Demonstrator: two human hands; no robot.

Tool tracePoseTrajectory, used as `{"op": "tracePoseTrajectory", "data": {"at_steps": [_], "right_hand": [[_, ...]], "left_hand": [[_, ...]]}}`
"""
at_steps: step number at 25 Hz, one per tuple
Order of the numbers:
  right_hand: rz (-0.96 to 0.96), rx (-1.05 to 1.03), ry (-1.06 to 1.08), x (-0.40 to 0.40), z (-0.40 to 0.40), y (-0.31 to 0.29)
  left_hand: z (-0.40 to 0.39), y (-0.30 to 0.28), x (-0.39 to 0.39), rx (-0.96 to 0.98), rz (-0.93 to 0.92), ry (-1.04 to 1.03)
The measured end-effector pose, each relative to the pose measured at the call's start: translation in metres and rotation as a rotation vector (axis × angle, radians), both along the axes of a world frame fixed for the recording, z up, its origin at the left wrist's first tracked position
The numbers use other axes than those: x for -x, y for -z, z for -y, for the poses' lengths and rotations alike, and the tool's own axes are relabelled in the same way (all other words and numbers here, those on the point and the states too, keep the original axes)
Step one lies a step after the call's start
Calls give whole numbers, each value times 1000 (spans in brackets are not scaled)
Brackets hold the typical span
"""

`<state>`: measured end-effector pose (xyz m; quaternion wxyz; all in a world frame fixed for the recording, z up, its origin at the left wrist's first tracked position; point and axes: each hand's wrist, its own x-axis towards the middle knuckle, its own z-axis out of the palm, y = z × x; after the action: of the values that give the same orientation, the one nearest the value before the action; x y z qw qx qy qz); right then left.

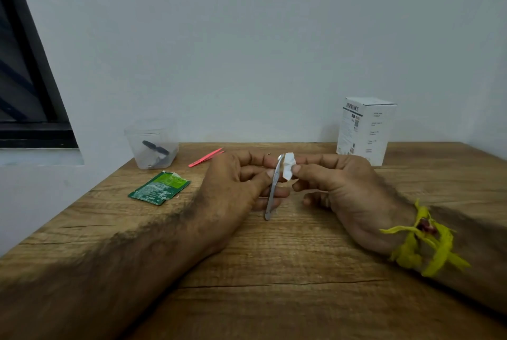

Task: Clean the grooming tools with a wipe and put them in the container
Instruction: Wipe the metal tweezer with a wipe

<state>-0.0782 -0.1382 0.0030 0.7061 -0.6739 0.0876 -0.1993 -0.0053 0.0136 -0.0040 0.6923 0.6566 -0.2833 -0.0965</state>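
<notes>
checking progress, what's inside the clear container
The container holds at least one dark tool leaning inside. Its cloudy wall blurs the bottom, so whether more tools lie there cannot be told.

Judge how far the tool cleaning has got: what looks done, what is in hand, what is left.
Done: the green sachet lies torn open, and a dark tool already sits in the clear container. In hand: the left hand holds a metal tool while the right hand presses the wipe to its tip. Left: the pink tweezers lie on the table, not yet in the container.
</notes>
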Motion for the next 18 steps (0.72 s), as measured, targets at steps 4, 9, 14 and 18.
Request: {"op": "tracePoseTrajectory", "data": {"at_steps": [4,9,14,18], "right_hand": [[-28,-100,20,-3,-3,2],[-32,-183,29,-5,-2,0],[-42,-156,-53,-3,-3,-2],[-51,-144,-121,-3,0,-3]], "left_hand": [[1,0,3,-46,55,-18],[-1,-1,7,-53,98,-33],[0,-3,11,-111,219,-94],[0,-5,12,-111,221,-141]]}}
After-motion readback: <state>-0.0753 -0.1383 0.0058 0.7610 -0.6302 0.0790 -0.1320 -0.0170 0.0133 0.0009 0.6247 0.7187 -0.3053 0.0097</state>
